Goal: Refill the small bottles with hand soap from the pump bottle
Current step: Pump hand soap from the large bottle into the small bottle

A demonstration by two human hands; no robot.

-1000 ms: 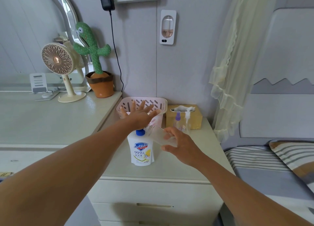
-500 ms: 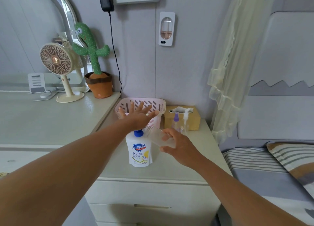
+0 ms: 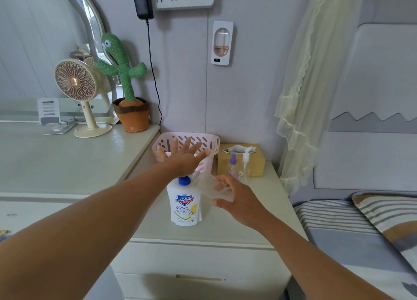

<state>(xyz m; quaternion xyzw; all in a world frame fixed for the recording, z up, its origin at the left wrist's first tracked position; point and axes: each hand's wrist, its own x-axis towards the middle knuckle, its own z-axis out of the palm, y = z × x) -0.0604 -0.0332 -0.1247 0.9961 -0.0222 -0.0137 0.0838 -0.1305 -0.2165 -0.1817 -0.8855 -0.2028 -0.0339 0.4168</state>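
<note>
A white Safeguard pump bottle [image 3: 184,206] with a blue collar stands on the nightstand [image 3: 225,229]. My left hand [image 3: 184,158] lies flat on its pump head, fingers spread. My right hand [image 3: 237,198] holds a small frosted clear bottle [image 3: 213,188] tilted, its mouth towards the pump spout, which my left hand hides. Behind, two more small bottles stand upright: a purple-capped spray bottle [image 3: 232,166] and a clear one with a white pump [image 3: 246,164].
A pink slotted basket [image 3: 212,141] sits against the wall behind the pump bottle, a tan tissue box [image 3: 258,164] to its right. The higher dresser on the left carries a fan [image 3: 77,94] and a toy cactus [image 3: 126,83]. A bed [image 3: 352,227] lies right.
Both hands have kept their places on the pump head and the small bottle; only the camera view has shifted slightly.
</note>
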